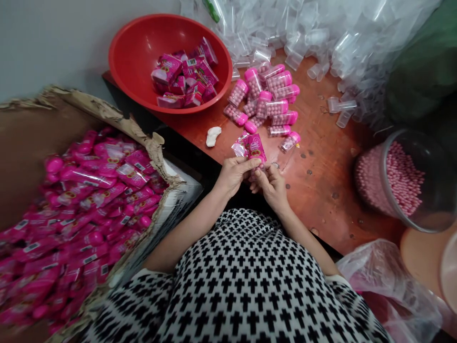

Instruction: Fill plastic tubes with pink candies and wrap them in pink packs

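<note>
My left hand [233, 175] pinches a pink printed wrapper [256, 146] at its lower edge, near the table's front edge. Close beside it, my right hand [274, 186] has its fingers closed around the lower end of a clear tube of pink balls [260, 166], mostly hidden by the fingers. The wrapper stands up just above the tube; whether the tube is inside it I cannot tell. More flat wrappers [240, 144] lie behind my left hand. Beyond them, a loose pink cap [250, 127] lies before a pile of filled, pink-capped tubes [276, 108].
A red bowl [134, 66] with folded pink wrappers stands at the back left. Wrapped tubes fill a torn cardboard box [124, 125] at left. Empty clear tubes [307, 38] heap at the back. A tilted tub [387, 190] of pink balls and a plastic bag [389, 271] are at right.
</note>
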Demonstrator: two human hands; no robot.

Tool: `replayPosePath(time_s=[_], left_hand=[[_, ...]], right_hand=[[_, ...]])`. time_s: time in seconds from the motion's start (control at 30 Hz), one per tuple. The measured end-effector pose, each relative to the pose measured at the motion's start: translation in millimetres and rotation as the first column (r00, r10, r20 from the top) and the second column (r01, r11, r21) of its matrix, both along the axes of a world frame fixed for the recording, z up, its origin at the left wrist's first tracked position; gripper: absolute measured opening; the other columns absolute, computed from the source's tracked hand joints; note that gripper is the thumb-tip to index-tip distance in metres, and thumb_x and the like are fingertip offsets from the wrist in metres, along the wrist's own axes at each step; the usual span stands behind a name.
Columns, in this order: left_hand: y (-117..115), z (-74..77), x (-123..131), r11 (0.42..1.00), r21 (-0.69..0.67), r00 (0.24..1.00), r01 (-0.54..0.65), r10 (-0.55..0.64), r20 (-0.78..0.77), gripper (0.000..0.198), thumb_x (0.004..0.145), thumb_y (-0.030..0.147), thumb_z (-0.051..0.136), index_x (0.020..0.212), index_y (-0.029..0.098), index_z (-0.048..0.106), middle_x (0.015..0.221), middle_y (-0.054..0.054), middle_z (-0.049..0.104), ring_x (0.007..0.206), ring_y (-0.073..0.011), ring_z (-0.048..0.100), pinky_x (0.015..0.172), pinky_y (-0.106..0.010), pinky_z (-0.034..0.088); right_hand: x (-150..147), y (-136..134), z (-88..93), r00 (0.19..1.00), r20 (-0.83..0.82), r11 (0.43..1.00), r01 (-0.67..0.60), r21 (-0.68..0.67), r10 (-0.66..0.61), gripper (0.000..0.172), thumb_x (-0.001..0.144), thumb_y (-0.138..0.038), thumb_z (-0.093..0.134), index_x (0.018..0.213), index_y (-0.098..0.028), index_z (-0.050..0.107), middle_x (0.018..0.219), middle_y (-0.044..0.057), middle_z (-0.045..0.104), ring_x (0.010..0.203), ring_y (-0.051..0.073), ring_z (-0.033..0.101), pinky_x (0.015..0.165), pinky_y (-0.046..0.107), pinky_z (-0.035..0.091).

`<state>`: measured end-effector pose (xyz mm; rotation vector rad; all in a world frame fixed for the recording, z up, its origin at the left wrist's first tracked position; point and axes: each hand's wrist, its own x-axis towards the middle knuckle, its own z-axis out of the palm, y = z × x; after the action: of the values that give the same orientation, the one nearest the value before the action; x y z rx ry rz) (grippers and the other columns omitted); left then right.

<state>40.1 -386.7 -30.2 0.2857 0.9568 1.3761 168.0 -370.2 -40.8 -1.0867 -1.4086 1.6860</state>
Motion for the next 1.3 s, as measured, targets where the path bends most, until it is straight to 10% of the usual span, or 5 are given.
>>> replayPosePath(time_s=[0.37, 0.67, 0.9, 1.1, 1.3], left_hand=[[-3.5, -0.4, 4.3, 0.984, -0.042, 0.974, -0.172, 0.176, 0.145, 0.026, 0.061, 0.026, 0.087, 0.068, 0.008, 0.071, 0.066, -0.005, 0.069, 0.061, -0.0098, 0.063, 0.062, -0.021, 0.052], [-24.0, 10.9, 8.8, 0.977, 0.028, 0.97, -0.213, 0.208, 0.125, 0.027, 0.057, 0.027, 0.091, 0.065, 0.012, 0.07, 0.071, -0.004, 0.071, 0.066, -0.0123, 0.065, 0.065, -0.024, 0.053], [-51.3, 34.9, -42.2, 0.657, 0.228, 0.66, -0.718, 0.748, -0.076, 0.061, 0.084, 0.077, 0.042, 0.113, 0.03, 0.068, 0.103, -0.001, 0.076, 0.101, -0.019, 0.069, 0.098, -0.034, 0.051], [-5.8, -19.0, -29.0, 0.941, 0.254, 0.545, -0.223, 0.336, -0.768, 0.036, 0.076, 0.036, 0.077, 0.11, 0.026, 0.072, 0.131, -0.008, 0.066, 0.134, -0.0265, 0.049, 0.119, -0.039, 0.027], [22.4, -42.8, -24.8, 0.986, 0.162, 0.246, -0.027, 0.163, -0.955, 0.016, 0.083, 0.023, 0.066, 0.096, 0.026, 0.076, 0.128, -0.008, 0.067, 0.136, -0.0307, 0.043, 0.12, -0.044, 0.021]], right_hand=[[8.8, 0.0, -1.8, 0.983, -0.183, 0.987, -0.02, -0.158, -0.01, 0.049, 0.071, -0.048, 0.082, 0.101, -0.025, 0.05, 0.08, -0.004, 0.073, 0.069, 0.013, 0.073, 0.067, 0.027, 0.063], [-7.1, 11.9, 6.6, 0.98, -0.176, 0.984, 0.065, -0.168, -0.094, 0.049, 0.063, -0.049, 0.086, 0.085, -0.024, 0.05, 0.064, -0.007, 0.07, 0.051, 0.012, 0.067, 0.053, 0.026, 0.06], [12.3, 26.4, 9.3, 0.988, -0.08, 0.991, 0.129, -0.035, -0.132, 0.039, 0.075, -0.053, 0.076, 0.082, -0.022, 0.053, 0.069, -0.002, 0.072, 0.052, 0.011, 0.065, 0.05, 0.023, 0.056], [17.0, 26.9, 3.0, 0.988, -0.015, 0.989, 0.15, -0.005, -0.15, 0.036, 0.077, -0.051, 0.074, 0.079, -0.021, 0.054, 0.067, -0.003, 0.071, 0.05, 0.009, 0.063, 0.047, 0.02, 0.051], [15.7, 25.9, 3.6, 0.993, 0.041, 0.993, 0.115, 0.009, -0.115, 0.038, 0.076, -0.054, 0.074, 0.078, -0.021, 0.056, 0.066, -0.003, 0.07, 0.05, 0.009, 0.062, 0.048, 0.02, 0.051]])
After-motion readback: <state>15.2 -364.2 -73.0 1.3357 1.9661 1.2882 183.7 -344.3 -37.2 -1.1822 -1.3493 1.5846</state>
